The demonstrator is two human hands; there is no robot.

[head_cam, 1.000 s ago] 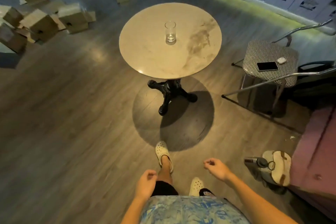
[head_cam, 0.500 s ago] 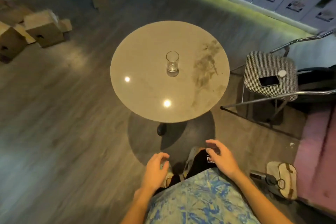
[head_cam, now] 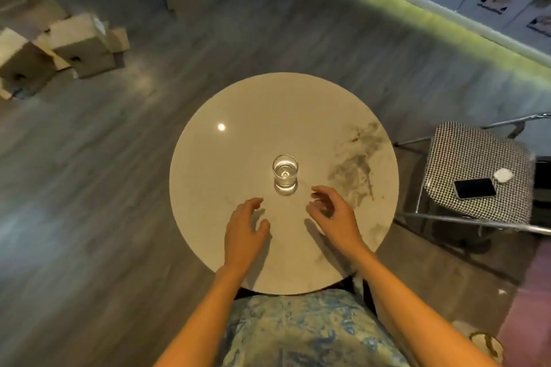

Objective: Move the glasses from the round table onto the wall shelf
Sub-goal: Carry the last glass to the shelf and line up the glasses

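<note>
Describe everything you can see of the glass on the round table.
The glass is a short, clear, straight-sided tumbler, standing upright near the middle of the round table, rim open, apparently empty. It rests on the pale tabletop, which mirrors its base. Neither hand touches it; the right hand is nearest.

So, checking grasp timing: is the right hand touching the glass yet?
Apart: the head view shows bare tabletop between the right hand and the glass.
</note>
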